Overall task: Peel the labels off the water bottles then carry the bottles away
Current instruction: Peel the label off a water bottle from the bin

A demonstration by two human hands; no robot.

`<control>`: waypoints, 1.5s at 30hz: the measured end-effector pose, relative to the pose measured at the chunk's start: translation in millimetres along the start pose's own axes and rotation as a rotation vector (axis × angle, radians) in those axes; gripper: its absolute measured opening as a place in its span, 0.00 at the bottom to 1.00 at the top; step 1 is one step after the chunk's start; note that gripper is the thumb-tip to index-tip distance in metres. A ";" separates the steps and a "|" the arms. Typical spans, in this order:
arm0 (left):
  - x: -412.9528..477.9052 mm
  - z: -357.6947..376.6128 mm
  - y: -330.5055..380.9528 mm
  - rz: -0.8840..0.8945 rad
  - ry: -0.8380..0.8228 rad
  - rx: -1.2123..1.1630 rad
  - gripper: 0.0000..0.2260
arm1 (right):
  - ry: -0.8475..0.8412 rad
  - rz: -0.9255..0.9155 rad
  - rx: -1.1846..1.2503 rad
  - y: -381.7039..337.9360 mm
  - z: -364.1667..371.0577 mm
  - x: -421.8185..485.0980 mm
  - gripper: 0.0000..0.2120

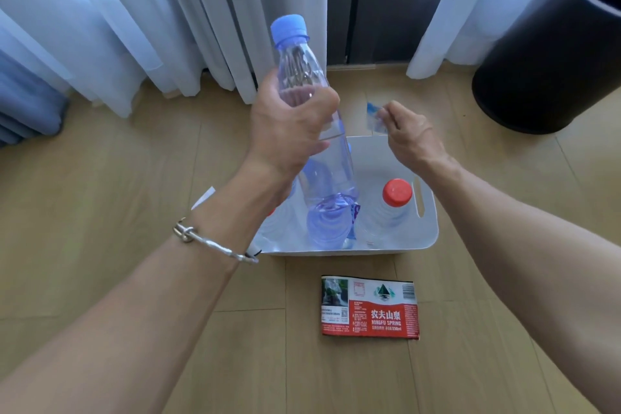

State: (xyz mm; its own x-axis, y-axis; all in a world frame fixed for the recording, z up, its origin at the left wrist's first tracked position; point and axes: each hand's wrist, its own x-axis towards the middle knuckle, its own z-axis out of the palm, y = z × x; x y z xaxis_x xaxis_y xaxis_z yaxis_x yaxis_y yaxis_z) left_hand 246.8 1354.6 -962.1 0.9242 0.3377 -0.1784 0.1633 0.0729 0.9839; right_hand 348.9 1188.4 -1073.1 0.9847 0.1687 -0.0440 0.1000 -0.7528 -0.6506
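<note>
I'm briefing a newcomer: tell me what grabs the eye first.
A bare blue-capped bottle is held up at centre by the left hand, while the right hand pinches a blue label scrap beside it. Below, a red label lies flat on the floor before the white bin.

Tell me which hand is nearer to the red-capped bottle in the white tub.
Right. The right hand, pinching a label scrap, is just above the red-capped bottle in the picture; the left hand, gripping the blue-capped bottle, is farther off to its left.
</note>
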 end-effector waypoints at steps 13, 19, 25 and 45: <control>9.4 6.3 -11.1 -0.030 0.003 0.013 0.21 | -0.435 0.064 -0.248 24.7 -0.6 10.6 0.36; 10.8 11.5 -14.6 -0.032 0.006 0.021 0.26 | -0.465 0.055 -0.432 19.8 2.1 13.5 0.43; 9.2 12.8 -13.8 -0.022 -0.004 0.024 0.26 | -0.510 0.194 -0.645 13.1 14.8 10.2 0.53; 1.3 5.3 -8.1 0.007 -0.039 0.026 0.16 | -0.196 0.093 -0.550 17.0 4.6 -14.5 0.33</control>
State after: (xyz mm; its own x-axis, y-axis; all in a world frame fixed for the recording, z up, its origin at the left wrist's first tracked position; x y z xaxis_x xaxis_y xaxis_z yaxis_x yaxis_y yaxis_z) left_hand 248.5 1349.5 -970.3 0.9382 0.3009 -0.1709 0.1647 0.0461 0.9853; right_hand 335.6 1176.0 -1087.0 0.9533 0.1611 -0.2555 0.1254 -0.9806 -0.1506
